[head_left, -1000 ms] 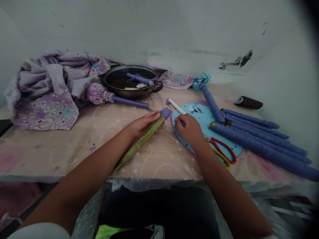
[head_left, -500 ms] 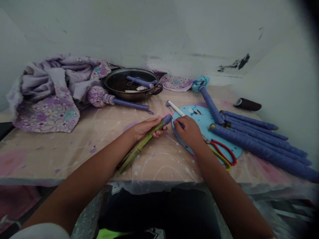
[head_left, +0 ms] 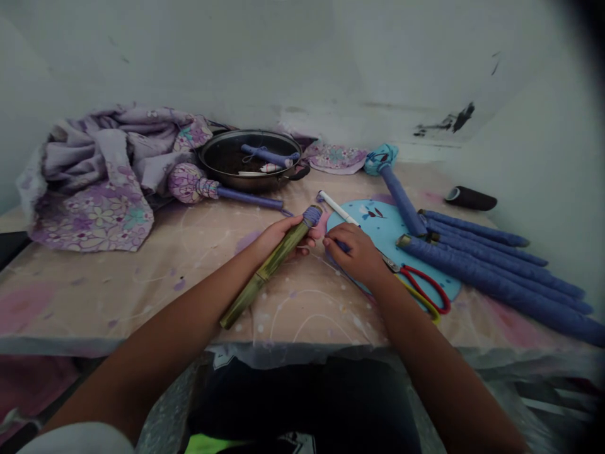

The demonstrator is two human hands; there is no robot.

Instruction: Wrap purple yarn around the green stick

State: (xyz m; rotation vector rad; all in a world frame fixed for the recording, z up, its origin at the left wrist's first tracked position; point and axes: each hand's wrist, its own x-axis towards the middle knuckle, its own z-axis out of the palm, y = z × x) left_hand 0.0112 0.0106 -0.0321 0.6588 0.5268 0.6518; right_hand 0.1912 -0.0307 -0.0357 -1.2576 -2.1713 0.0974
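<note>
Green bamboo stick (head_left: 265,274), its tip wrapped in purple thread, clenched in the left hand (head_left: 283,241) above the mottled surface (head_left: 94,296).
Ahead of that hand lie a crumpled floral cloth (head_left: 89,214) and a dark metal pan (head_left: 250,132); right of the right hand (head_left: 358,253) are padded blue rods (head_left: 491,284). That hand curls over a smooth blue foam disc (head_left: 378,227), its grasp unclear, near red-handled scissors (head_left: 425,290) and a white marker (head_left: 333,205).

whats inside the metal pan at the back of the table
The metal pan holds a blue cloth-wrapped stick and a thin white piece, lying on a dark bottom. Whatever lies beneath them is covered, and the dark layer is too dim to identify.
</note>
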